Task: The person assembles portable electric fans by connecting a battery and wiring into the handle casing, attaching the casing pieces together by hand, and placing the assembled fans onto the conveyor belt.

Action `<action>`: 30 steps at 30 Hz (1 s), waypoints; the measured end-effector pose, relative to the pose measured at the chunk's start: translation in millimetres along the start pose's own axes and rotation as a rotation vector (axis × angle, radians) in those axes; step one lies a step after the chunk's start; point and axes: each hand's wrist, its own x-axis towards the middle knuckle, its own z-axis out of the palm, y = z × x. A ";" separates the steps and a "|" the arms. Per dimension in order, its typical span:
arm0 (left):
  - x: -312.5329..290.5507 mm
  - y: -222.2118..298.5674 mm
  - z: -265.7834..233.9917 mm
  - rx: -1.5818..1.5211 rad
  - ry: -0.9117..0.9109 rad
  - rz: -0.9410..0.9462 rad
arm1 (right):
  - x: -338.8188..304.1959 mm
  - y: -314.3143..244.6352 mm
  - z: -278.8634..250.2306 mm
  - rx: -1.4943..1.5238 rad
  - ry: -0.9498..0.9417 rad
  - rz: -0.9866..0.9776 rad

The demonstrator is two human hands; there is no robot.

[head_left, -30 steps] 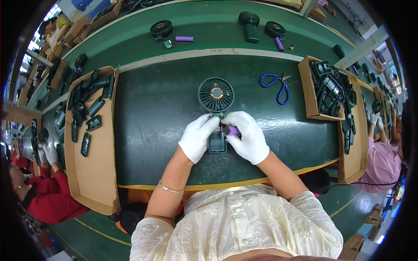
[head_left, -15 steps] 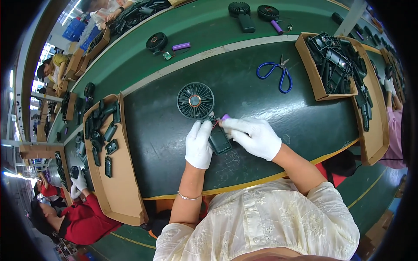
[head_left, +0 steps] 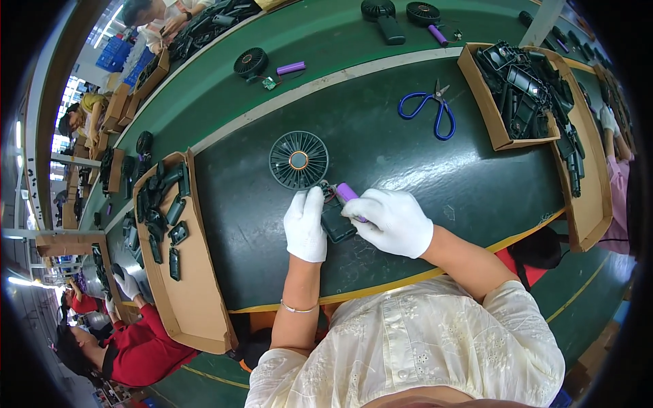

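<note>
A small dark green handheld fan lies on the dark work table, its round grille (head_left: pixel 298 160) away from me and its open handle (head_left: pixel 338 226) toward me. My gloved left hand (head_left: pixel 305 226) closes on the left side of the handle, just below the fan head. Between the fingers of my gloved right hand (head_left: pixel 394 223) is a purple cylindrical battery (head_left: pixel 347 192), tilted over the handle's right side. Thin wires and a bit of circuitry (head_left: pixel 328 188) show at the neck between my hands. My fingers hide part of the handle.
Blue-handled scissors (head_left: pixel 430 109) lie beyond my right hand. A carton of dark plastic parts (head_left: pixel 496 139) stands at right, a shallow cardboard tray (head_left: pixel 197 299) at left. On the green conveyor (head_left: pixel 320 41) are more fans and purple batteries. Co-workers sit around.
My right hand has shifted slightly toward me, and more of the purple battery now shows above its fingers. My left hand keeps its hold. The whole view has shifted a little.
</note>
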 end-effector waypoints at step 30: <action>3.1 27.2 -0.8 -0.941 0.008 -0.512 | 4.5 -0.8 7.0 0.259 -0.406 0.060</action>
